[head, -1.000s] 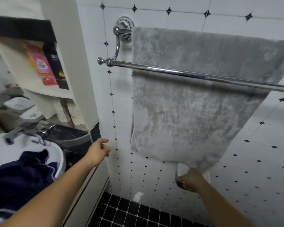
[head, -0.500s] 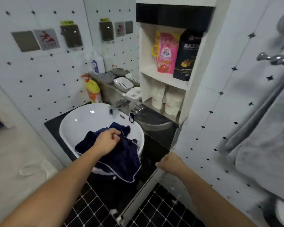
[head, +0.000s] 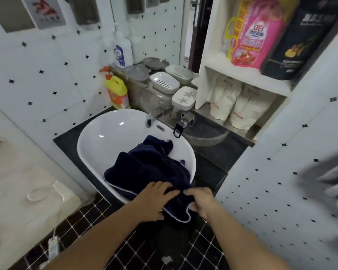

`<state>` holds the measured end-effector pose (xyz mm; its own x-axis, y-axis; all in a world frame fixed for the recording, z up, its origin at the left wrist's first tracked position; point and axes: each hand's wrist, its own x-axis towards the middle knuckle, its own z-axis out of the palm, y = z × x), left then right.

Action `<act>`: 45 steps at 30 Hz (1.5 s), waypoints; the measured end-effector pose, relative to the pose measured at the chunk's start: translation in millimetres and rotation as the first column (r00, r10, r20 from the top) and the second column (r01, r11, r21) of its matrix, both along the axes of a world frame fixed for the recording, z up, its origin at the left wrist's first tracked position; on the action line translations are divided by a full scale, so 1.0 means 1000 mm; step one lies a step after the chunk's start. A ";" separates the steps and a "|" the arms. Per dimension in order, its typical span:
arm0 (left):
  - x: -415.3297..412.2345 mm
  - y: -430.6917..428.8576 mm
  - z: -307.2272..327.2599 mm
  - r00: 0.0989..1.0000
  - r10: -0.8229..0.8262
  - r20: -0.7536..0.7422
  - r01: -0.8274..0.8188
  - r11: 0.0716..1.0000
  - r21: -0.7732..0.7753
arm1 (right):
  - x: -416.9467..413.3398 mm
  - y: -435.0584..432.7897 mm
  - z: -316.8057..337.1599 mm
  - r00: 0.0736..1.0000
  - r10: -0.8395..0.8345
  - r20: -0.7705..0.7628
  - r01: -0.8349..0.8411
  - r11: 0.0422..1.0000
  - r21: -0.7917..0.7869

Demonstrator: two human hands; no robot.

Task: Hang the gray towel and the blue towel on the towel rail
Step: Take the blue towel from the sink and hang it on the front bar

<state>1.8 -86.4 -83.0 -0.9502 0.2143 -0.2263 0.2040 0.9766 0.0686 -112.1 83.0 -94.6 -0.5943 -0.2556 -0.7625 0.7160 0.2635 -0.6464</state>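
The dark blue towel (head: 148, 168) with a white edge lies crumpled in the white sink (head: 105, 137), its near end drooping over the front rim. My left hand (head: 154, 199) grips that near end from the left. My right hand (head: 200, 201) pinches the towel's edge from the right. The two hands almost meet over the sink's front rim. A blurred part of the gray towel (head: 328, 184) hangs at the right edge of the view. The towel rail is out of view.
A chrome tap (head: 154, 115) stands behind the sink on a black counter (head: 219, 152). Soap dishes (head: 164, 82), a yellow bottle (head: 116, 92) and a white pump bottle (head: 122, 52) line the ledge. White shelves (head: 246, 76) at right hold pouches. Black tiles cover the floor.
My view has turned from the rail to the sink. My left hand slid to the blue towel's near end, and my right hand came from the counter edge to pinch the towel.
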 end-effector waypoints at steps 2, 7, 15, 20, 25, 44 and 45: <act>-0.010 0.013 0.006 0.999 0.034 -0.040 -0.033 0.999 0.040 | -0.006 -0.001 0.023 0.996 -0.076 0.038 0.081 0.986 -0.145; -0.030 0.062 0.049 0.927 0.371 -0.047 -0.282 0.777 0.563 | -0.014 0.004 0.095 0.965 -0.249 -0.082 0.207 0.915 -0.345; -0.078 0.110 0.210 0.766 0.620 -0.170 -0.125 0.404 0.906 | -0.009 0.110 0.232 0.846 -0.195 -0.496 -0.053 0.896 -0.441; -0.083 0.189 0.319 0.780 0.482 -0.400 0.079 0.557 0.827 | 0.003 0.206 0.293 0.468 -0.085 -0.880 0.021 0.996 -0.084; -0.080 0.299 0.394 0.809 0.235 -0.539 0.277 0.657 0.701 | 0.002 0.315 0.332 0.243 0.041 -0.969 0.317 0.941 0.119; -0.078 0.525 0.378 0.871 -0.252 -0.423 0.490 0.379 0.785 | 0.072 0.508 0.356 0.298 -0.060 -0.953 0.263 0.965 0.021; -0.075 0.523 0.371 0.878 -0.239 -0.415 0.474 0.314 0.823 | 0.072 0.507 0.356 0.263 -0.073 -0.962 0.303 0.953 0.010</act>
